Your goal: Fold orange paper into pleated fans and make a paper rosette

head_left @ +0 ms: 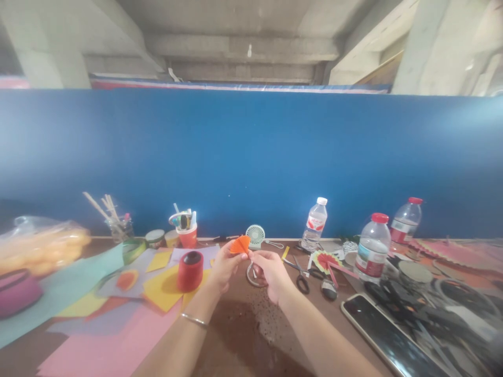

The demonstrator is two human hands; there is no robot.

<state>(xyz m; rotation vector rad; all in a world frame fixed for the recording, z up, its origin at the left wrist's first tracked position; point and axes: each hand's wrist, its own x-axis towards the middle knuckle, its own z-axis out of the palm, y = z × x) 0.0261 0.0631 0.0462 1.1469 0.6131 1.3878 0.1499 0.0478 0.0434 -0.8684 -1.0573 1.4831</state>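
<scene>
A small orange pleated paper fan [240, 244] is held up over the middle of the table. My left hand [225, 268] is closed on its left side, fingers and thumb pinching the paper. My right hand [271, 272] is closed at the fan's narrow lower end, thumb and fingertips meeting my left fingertips. Beneath my right fingers, a ring-shaped object [251, 275] shows in part; I cannot make out what it is. Left of my hands stands a spool of red thread [190, 271] on yellow paper [161, 289].
Scissors [302, 280], a yellow-and-red paper rosette [327, 261] and a phone [387, 332] lie to the right. Bottles [373, 248] stand behind them. Coloured sheets [106, 345] cover the left. A mini fan [255, 235] and a red cup [188, 238] are by the blue partition [243, 157].
</scene>
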